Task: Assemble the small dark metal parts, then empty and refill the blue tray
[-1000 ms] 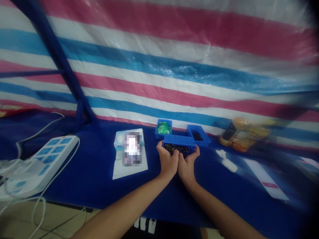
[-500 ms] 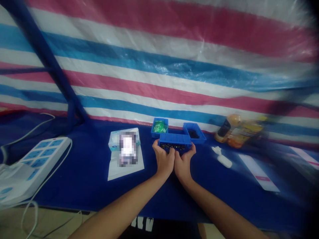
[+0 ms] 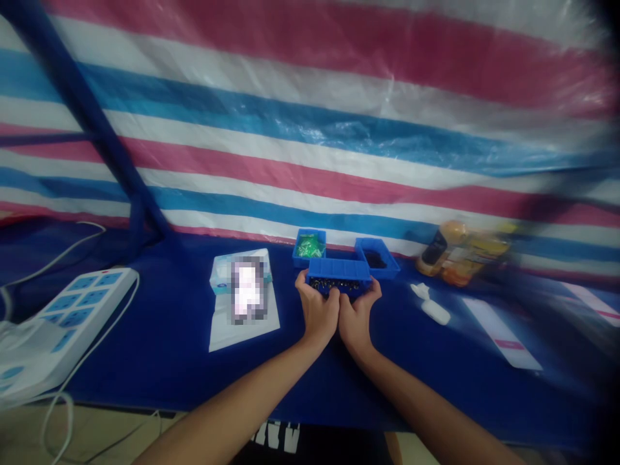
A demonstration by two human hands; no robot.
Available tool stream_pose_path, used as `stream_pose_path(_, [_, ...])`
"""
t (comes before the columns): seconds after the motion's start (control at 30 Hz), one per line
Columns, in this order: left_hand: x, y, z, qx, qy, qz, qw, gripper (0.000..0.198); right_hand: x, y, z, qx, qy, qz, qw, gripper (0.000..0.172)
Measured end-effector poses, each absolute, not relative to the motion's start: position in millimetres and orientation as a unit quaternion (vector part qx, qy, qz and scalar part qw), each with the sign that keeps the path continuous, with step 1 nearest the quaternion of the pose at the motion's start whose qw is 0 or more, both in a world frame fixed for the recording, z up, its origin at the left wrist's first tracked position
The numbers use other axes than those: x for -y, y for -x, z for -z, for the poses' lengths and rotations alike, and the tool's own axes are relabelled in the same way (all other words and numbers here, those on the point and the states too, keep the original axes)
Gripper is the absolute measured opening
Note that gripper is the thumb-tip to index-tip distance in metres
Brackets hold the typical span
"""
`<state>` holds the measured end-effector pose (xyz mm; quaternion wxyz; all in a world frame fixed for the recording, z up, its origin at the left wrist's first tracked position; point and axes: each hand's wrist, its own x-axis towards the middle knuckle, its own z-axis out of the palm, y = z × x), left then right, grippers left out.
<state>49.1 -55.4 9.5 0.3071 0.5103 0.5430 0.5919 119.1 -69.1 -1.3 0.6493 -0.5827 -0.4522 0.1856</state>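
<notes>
Blue plastic parts bin [image 3: 338, 267], holding small dark parts [image 3: 334, 284], clasped by left hand [image 3: 317, 309] and right hand [image 3: 357, 316]

- And on the worktop [image 3: 159, 368], front and centre, a parts bin [image 3: 338, 270] sits between the left hand [image 3: 317, 312] and right hand [image 3: 357, 316]
- Right behind it, the rear left bin [image 3: 309, 249] and rear right bin [image 3: 376, 260] (tight quarters back there!)
- Out left, a power strip [image 3: 82, 316], then a small box [image 3: 225, 278] on a paper sheet [image 3: 268, 330]
- Far right, a bottle [image 3: 448, 257]
</notes>
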Motion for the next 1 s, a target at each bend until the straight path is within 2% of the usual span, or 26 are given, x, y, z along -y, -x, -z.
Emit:
stream_pose_path(0.27, [54.6, -49.6, -6.5, -0.538, -0.519, -0.600, 0.286, 0.061, 68.1, -120.1, 4.0, 0.435, 0.581, -0.193, 0.660, 0.060])
stream_pose_path(0.7, [52.7, -49.5, -0.2, -0.537, -0.529, -0.607, 0.253, 0.065, 67.3, -121.4, 3.5, 0.435, 0.561, -0.194, 0.677, 0.058])
stream_pose_path(0.9, [55.4, -50.1, -1.4, -0.492, -0.536, -0.646, 0.230, 0.071, 69.4, -124.1, -6.0, 0.417, 0.515, -0.204, 0.721, 0.042])
stream_pose_path(1.0, [54.0, -44.2, -11.0, -0.436, -0.548, -0.679, 0.218, 0.072, 67.7, -131.6, -11.9, 0.415, 0.506, -0.167, 0.737, 0.032])
